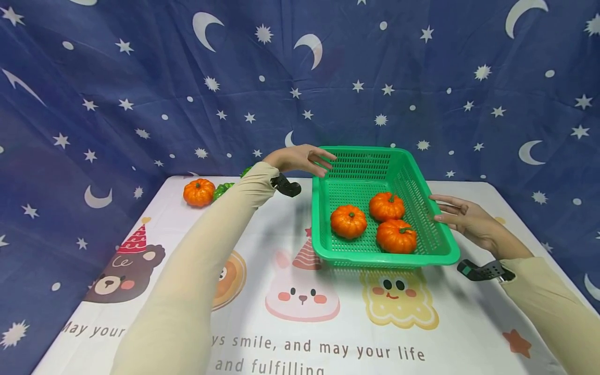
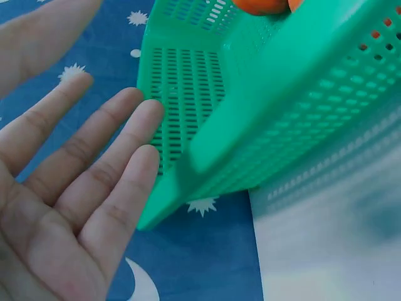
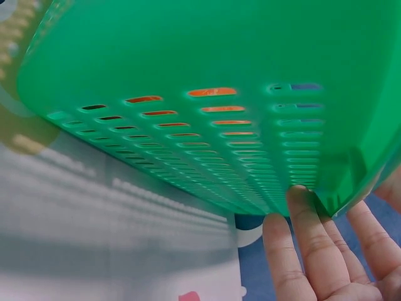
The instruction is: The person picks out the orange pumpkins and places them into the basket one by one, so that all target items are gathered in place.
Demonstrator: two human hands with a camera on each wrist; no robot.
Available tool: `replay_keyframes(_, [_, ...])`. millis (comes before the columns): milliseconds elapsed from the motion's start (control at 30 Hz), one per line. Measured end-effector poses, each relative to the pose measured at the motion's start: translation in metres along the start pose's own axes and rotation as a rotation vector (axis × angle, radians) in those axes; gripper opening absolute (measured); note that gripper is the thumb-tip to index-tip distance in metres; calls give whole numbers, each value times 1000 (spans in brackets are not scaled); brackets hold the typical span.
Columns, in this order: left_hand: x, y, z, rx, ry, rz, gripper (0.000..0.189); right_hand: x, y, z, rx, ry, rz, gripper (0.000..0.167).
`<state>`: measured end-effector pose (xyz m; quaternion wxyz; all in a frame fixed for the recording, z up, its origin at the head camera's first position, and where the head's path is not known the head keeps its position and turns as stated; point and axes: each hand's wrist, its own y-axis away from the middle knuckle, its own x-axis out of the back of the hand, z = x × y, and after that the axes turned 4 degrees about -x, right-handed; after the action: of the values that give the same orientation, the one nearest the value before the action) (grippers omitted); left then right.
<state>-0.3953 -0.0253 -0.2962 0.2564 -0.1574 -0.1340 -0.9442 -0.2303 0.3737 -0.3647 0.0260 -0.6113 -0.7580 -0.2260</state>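
A green plastic basket (image 1: 388,257) stands on the table with three small orange pumpkins (image 1: 349,222) inside. My left hand (image 1: 302,159) is at the basket's back left corner, its fingers spread and fairly straight. In the left wrist view those fingers (image 2: 128,182) overlap the basket's far end, and the palm holds nothing. On the other side, my right hand (image 1: 473,224) has its fingertips at the right rim. From the right wrist view, its extended fingers (image 3: 316,241) lie against the outside of the slotted wall, under the rim.
Another orange pumpkin (image 1: 199,192) sits at the table's back left, beside a green vegetable-like object (image 1: 223,190) partly hidden by my left sleeve. A white cloth (image 1: 281,239) with cartoon prints covers the table. Behind hangs a blue curtain (image 1: 262,62) with moons and stars.
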Motion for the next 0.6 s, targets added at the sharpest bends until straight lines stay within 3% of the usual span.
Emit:
replay_keyframes(167, [6, 9, -6, -7, 38, 54, 58, 0, 0, 0, 5, -12, -3, 66])
replay_keyframes(600, [16, 34, -20, 25, 32, 212, 57, 1, -1, 1, -1, -18, -5, 66])
